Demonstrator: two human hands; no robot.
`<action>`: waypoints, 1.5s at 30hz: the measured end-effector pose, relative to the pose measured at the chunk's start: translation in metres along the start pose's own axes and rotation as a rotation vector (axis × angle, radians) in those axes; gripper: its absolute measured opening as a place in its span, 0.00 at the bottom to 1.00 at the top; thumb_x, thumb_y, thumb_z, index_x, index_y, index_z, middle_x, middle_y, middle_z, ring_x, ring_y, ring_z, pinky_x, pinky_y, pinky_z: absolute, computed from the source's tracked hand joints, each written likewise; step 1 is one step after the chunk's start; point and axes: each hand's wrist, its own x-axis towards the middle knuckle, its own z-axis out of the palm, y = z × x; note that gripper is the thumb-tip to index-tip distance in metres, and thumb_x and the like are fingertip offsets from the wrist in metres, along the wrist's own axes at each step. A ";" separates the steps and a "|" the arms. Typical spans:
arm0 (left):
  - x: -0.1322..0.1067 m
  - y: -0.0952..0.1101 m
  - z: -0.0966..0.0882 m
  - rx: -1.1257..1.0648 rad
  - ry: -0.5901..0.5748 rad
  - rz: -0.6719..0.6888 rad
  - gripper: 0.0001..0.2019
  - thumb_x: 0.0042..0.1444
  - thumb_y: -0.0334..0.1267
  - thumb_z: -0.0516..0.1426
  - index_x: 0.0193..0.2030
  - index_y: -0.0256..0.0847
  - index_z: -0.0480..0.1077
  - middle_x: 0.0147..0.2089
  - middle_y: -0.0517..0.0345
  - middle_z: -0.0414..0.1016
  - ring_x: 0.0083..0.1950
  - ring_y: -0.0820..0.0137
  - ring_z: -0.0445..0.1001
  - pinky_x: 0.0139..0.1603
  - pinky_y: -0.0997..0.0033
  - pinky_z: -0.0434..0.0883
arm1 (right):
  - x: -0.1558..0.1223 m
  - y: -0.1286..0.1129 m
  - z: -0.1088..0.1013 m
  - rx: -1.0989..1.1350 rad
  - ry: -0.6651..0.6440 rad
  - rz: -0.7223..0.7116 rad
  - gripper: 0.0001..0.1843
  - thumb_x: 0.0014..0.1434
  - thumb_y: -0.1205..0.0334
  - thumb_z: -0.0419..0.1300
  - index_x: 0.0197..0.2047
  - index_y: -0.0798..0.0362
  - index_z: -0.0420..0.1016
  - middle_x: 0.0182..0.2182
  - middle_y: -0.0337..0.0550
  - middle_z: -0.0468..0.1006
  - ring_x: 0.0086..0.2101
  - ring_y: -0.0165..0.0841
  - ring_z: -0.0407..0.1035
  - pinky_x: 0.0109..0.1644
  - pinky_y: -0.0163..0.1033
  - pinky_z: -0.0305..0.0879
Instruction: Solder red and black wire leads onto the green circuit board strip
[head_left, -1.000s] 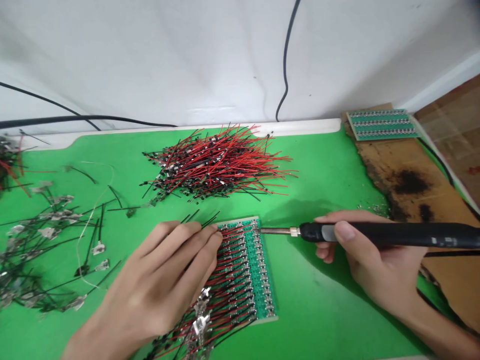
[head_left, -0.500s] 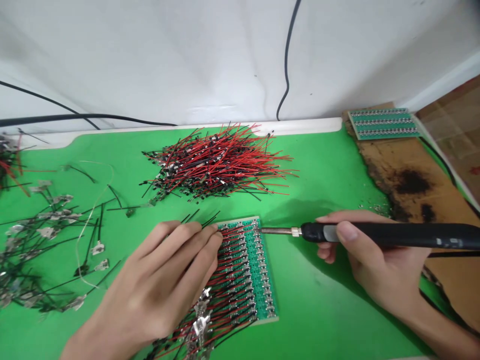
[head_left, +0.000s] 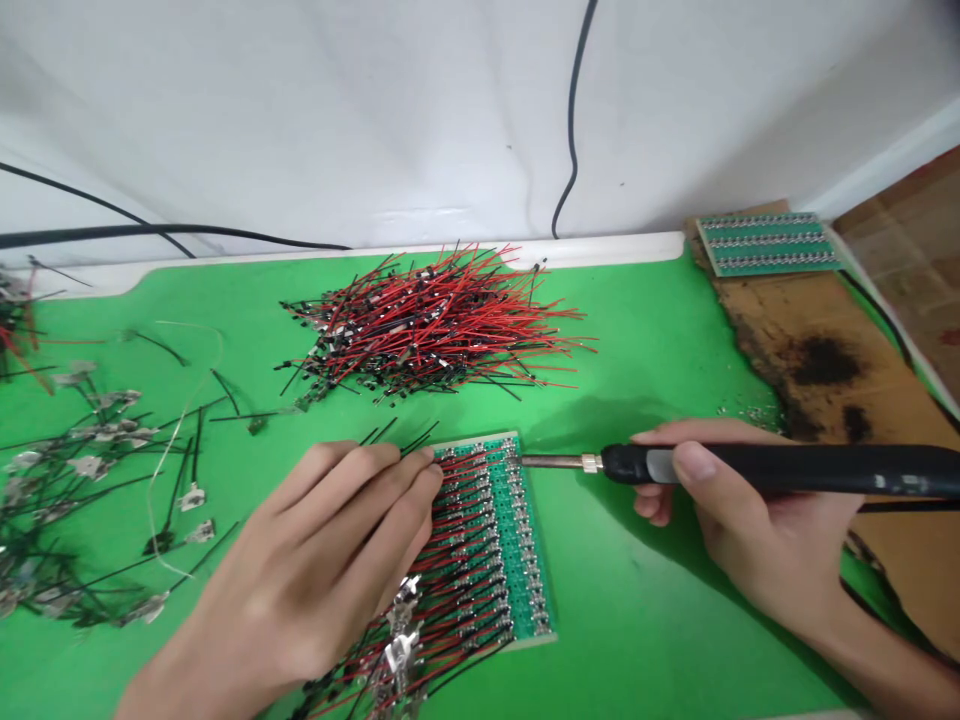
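A green circuit board [head_left: 516,545] lies on the mat, with rows of silvery solder points and many red and black wires [head_left: 465,560] running left from it. My left hand [head_left: 330,560] rests over the board's upper left edge, fingers pressed together on a red wire; the fingertips partly hide the grip. Dark wire ends poke out above its knuckles. Held in my right hand [head_left: 739,510] is a black soldering iron [head_left: 795,468]. Its tip touches the top end of the board's right-hand row of solder points. Clear and metallic pieces on the wires' far ends show below my left hand.
A heap of red and black wires [head_left: 442,330] lies behind the board. Black-wired small parts [head_left: 90,467] are scattered at left. On a scorched cardboard piece [head_left: 795,320] at right sits another green board [head_left: 769,245]. Black cables [head_left: 574,120] run along the white wall.
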 end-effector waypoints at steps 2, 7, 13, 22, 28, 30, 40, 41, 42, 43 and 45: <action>0.001 0.000 0.001 0.009 -0.005 0.004 0.09 0.70 0.23 0.62 0.55 0.25 0.77 0.52 0.41 0.87 0.52 0.55 0.77 0.51 0.53 0.72 | 0.000 0.000 0.000 0.001 0.003 -0.002 0.13 0.64 0.44 0.78 0.40 0.44 0.92 0.25 0.38 0.84 0.22 0.30 0.77 0.24 0.31 0.77; 0.002 0.002 0.001 -0.001 0.001 0.007 0.10 0.71 0.24 0.61 0.56 0.24 0.77 0.52 0.41 0.87 0.53 0.54 0.76 0.51 0.52 0.72 | 0.000 0.000 0.000 -0.010 0.005 -0.004 0.13 0.64 0.44 0.78 0.40 0.44 0.93 0.25 0.38 0.84 0.22 0.29 0.77 0.24 0.30 0.77; 0.000 0.001 0.000 -0.003 -0.011 0.006 0.10 0.71 0.24 0.61 0.57 0.25 0.77 0.53 0.41 0.87 0.53 0.54 0.77 0.52 0.52 0.72 | 0.000 -0.002 0.001 -0.005 0.008 0.017 0.13 0.63 0.43 0.78 0.40 0.42 0.93 0.25 0.37 0.84 0.23 0.28 0.77 0.25 0.29 0.77; 0.001 0.002 0.001 0.019 -0.009 0.000 0.12 0.70 0.25 0.61 0.58 0.27 0.76 0.53 0.42 0.87 0.53 0.53 0.79 0.52 0.51 0.74 | 0.000 -0.002 0.000 -0.017 0.004 0.013 0.15 0.62 0.42 0.79 0.40 0.44 0.93 0.24 0.38 0.83 0.22 0.29 0.76 0.24 0.31 0.77; 0.002 0.002 0.000 0.020 -0.014 0.007 0.12 0.70 0.25 0.62 0.58 0.25 0.77 0.53 0.41 0.86 0.53 0.53 0.78 0.52 0.50 0.73 | 0.004 0.004 -0.006 -0.014 -0.060 -0.029 0.12 0.65 0.44 0.77 0.42 0.43 0.93 0.25 0.39 0.84 0.22 0.29 0.78 0.24 0.28 0.78; 0.002 0.002 0.000 0.013 -0.014 0.007 0.11 0.70 0.25 0.62 0.58 0.25 0.77 0.53 0.41 0.86 0.53 0.53 0.77 0.52 0.50 0.73 | 0.009 0.008 -0.013 -0.015 -0.124 -0.073 0.09 0.68 0.48 0.75 0.44 0.42 0.94 0.25 0.39 0.86 0.22 0.29 0.79 0.24 0.28 0.78; 0.002 0.002 0.005 0.001 0.013 -0.054 0.11 0.69 0.24 0.63 0.57 0.30 0.77 0.51 0.49 0.87 0.51 0.59 0.78 0.51 0.56 0.73 | 0.010 0.012 -0.018 0.014 -0.105 -0.146 0.08 0.71 0.52 0.73 0.45 0.43 0.93 0.25 0.37 0.86 0.21 0.29 0.79 0.24 0.28 0.78; 0.002 0.001 0.005 -0.010 0.015 -0.066 0.11 0.69 0.24 0.63 0.56 0.31 0.77 0.51 0.50 0.87 0.51 0.61 0.78 0.50 0.57 0.73 | 0.010 0.012 -0.017 0.016 -0.083 -0.147 0.08 0.71 0.52 0.73 0.44 0.44 0.93 0.25 0.37 0.85 0.21 0.29 0.79 0.23 0.28 0.78; 0.002 0.000 0.005 -0.027 0.019 -0.079 0.11 0.69 0.24 0.63 0.56 0.32 0.78 0.50 0.51 0.87 0.50 0.61 0.77 0.50 0.58 0.73 | 0.010 0.013 -0.016 0.019 -0.084 -0.149 0.08 0.71 0.52 0.73 0.43 0.44 0.93 0.25 0.37 0.85 0.20 0.29 0.78 0.22 0.29 0.77; 0.002 0.000 0.005 -0.045 0.023 -0.093 0.10 0.69 0.24 0.63 0.55 0.33 0.78 0.50 0.52 0.87 0.51 0.62 0.77 0.50 0.58 0.74 | 0.010 0.014 -0.015 0.025 -0.092 -0.148 0.08 0.71 0.52 0.73 0.43 0.44 0.93 0.24 0.38 0.85 0.20 0.30 0.78 0.22 0.29 0.77; 0.002 -0.001 0.002 -0.083 0.039 -0.127 0.11 0.69 0.24 0.63 0.56 0.34 0.78 0.51 0.52 0.87 0.51 0.63 0.77 0.51 0.59 0.75 | 0.011 0.014 -0.013 0.048 -0.088 -0.128 0.09 0.70 0.52 0.74 0.41 0.45 0.93 0.24 0.39 0.85 0.19 0.30 0.77 0.20 0.30 0.76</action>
